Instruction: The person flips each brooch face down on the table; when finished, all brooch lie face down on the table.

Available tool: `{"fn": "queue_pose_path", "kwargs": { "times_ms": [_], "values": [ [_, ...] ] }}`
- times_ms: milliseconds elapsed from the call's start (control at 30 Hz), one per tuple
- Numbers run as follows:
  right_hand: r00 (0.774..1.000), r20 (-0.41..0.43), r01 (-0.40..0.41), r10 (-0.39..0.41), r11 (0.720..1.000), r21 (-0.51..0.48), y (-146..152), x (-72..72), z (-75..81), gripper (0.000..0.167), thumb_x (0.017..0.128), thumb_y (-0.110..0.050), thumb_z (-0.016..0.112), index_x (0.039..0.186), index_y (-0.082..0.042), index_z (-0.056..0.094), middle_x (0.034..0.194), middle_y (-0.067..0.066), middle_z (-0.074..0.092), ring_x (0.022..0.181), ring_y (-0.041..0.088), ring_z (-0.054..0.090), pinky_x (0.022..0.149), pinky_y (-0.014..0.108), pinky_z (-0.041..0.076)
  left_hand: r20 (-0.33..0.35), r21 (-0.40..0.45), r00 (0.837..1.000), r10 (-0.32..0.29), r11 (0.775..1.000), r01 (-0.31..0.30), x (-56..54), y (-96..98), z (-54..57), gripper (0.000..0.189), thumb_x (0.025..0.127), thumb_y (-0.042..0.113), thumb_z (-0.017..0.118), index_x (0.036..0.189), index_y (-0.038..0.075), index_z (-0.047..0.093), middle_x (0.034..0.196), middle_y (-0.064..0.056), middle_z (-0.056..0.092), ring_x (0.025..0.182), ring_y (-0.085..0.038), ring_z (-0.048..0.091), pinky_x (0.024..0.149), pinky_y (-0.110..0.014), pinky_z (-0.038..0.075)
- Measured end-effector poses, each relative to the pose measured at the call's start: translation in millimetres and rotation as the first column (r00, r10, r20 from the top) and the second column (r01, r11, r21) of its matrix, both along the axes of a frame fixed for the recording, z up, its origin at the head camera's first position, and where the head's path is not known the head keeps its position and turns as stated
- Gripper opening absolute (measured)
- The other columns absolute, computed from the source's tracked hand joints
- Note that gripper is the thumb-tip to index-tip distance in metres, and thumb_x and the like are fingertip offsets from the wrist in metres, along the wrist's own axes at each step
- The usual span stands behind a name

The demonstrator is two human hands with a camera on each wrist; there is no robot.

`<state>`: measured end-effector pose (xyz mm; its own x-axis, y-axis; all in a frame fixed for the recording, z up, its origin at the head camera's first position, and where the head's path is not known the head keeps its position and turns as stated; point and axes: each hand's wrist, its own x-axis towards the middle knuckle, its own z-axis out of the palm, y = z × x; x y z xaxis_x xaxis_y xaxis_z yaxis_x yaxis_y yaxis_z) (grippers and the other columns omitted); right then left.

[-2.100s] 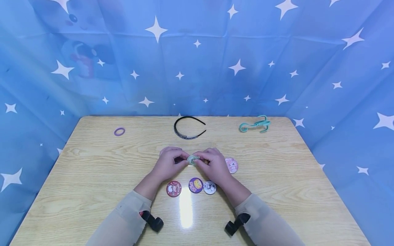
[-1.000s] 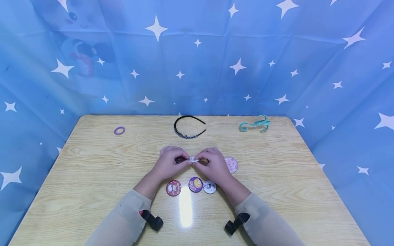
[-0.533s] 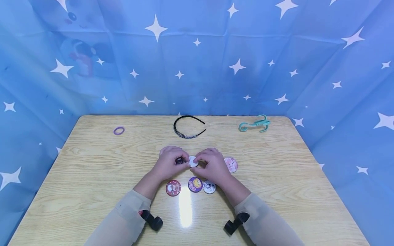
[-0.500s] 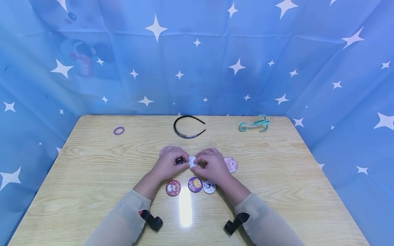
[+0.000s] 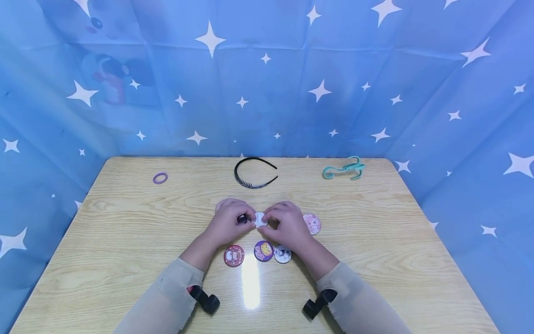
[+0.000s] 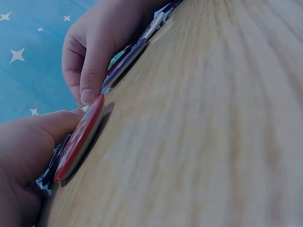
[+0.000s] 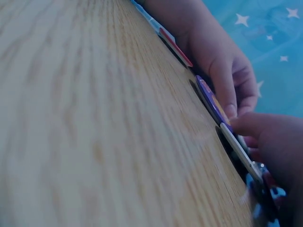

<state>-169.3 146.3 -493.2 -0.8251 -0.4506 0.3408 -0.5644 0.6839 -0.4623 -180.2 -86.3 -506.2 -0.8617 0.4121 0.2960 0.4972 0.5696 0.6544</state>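
Note:
In the head view, both hands meet over the middle of the table at a small round badge (image 5: pixel 259 220), its white back with a thin line facing up. My left hand (image 5: pixel 230 221) pinches its left edge between thumb and fingers. My right hand (image 5: pixel 287 224) pinches its right edge. A dark round item (image 5: pixel 242 219) shows in the gap of the left hand, partly hidden. Nearer the body lie a red badge (image 5: pixel 234 256), a purple badge (image 5: pixel 263 251) and a white badge (image 5: pixel 282 254). The wrist views show these three edge-on, and the held badge is mostly hidden there.
A pink badge (image 5: pixel 312 224) lies just right of the right hand. Toward the back are a purple ring (image 5: pixel 160 178), a black toothed headband (image 5: pixel 252 186) and a turquoise hook-shaped item (image 5: pixel 344 169). A blue star-patterned cloth (image 5: pixel 267 93) hangs behind the wooden table (image 5: pixel 125 232).
The held badge has been turned over: its green patterned face showed first, then it stood edge-on, and now its white back is up. Both hands have stayed in the same place.

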Motion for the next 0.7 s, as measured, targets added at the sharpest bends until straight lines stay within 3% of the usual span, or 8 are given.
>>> {"fn": "queue_pose_path", "kwargs": {
  "times_ms": [233,700],
  "values": [
    [0.976,-0.219,-0.025,0.02,0.999,-0.023,6,0.5,2.7,0.013,0.09,-0.028,0.082,0.094,-0.016,0.081,0.101,-0.003,0.077,0.106,0.023,0.067,0.104,0.053,0.046,-0.013,0.0,1.0,0.001,1.0,-0.001,0.1,1.0,-1.1,0.018,0.084,0.022,0.092,0.094,0.025,0.077,0.111,0.009,0.077,0.122,-0.023,0.06,0.117,-0.056,0.027],
    [0.964,-0.26,0.067,-0.058,0.997,0.029,40,6.1,2.7,0.012,0.09,-0.029,0.082,0.091,-0.017,0.081,0.103,0.0,0.076,0.109,0.027,0.066,0.104,0.054,0.043,0.058,-0.01,0.998,0.033,0.999,-0.033,0.5,-0.1,1.7,0.029,0.087,0.027,0.087,0.114,0.022,0.078,0.118,0.005,0.075,0.126,-0.025,0.058,0.121,-0.054,0.022]
  ]
}}
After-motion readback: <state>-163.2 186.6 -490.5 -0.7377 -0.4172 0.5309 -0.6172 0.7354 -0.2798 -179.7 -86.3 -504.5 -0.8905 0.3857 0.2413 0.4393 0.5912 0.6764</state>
